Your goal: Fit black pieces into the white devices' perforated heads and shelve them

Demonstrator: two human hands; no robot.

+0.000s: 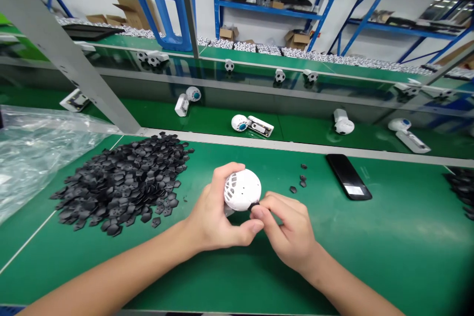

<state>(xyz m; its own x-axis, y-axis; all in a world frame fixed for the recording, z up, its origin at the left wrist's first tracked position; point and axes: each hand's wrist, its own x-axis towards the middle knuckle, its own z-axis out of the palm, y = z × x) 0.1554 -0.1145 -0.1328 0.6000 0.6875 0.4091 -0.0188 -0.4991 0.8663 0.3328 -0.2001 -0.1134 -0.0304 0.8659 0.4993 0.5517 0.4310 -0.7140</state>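
My left hand [218, 217] is wrapped round a white ball-shaped housing [244, 188] with slotted vents on its left side and small holes in its face. Thumb and fingers of my right hand [287, 222] pinch a small black piece [253, 206] against the lower right edge of the ball. Whether the piece is seated there, I cannot tell. To the left lies a big heap of black pentagon pieces [129, 182]. Several loose black pieces [302, 180] lie to the right of the ball.
A black phone [348, 176] lies on the green table [400, 237]. Clear plastic bag [40, 148] covers the left side. Behind the metal rail, a green conveyor [296, 140] carries several white ball units [240, 123]. More black pieces [461, 187] lie at the right edge.
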